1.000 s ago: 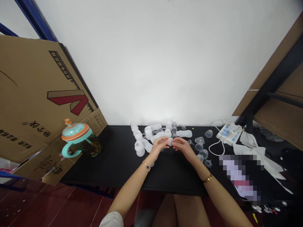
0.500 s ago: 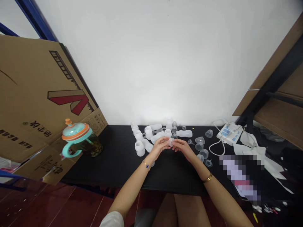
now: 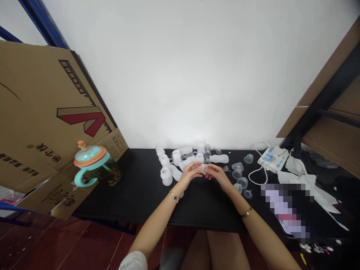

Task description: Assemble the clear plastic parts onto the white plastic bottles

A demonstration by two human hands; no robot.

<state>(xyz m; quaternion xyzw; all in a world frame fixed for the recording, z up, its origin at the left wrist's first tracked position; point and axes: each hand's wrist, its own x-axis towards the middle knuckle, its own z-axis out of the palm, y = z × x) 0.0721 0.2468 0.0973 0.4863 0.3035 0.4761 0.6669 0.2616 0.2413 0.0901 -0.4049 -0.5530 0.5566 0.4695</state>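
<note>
My left hand point(image 3: 189, 173) and my right hand point(image 3: 216, 174) meet over the black table point(image 3: 140, 191), fingers pinched together on a small translucent white plastic piece point(image 3: 203, 168) held between them. Just behind my hands lies a heap of white plastic bottles point(image 3: 180, 159), some upright, some on their sides. To the right of my right hand sit several small clear cups point(image 3: 238, 175).
A teal and orange lidded jug point(image 3: 92, 165) stands at the table's left, against a large cardboard box point(image 3: 47, 123). At the right lie a white power strip with cord point(image 3: 272, 158), white paper sheets point(image 3: 306, 183) and a wooden shelf frame point(image 3: 326, 101).
My fingers have shifted slightly on the small piece, which now sits a little more hidden between both hands. Everything on the table is unmoved.
</note>
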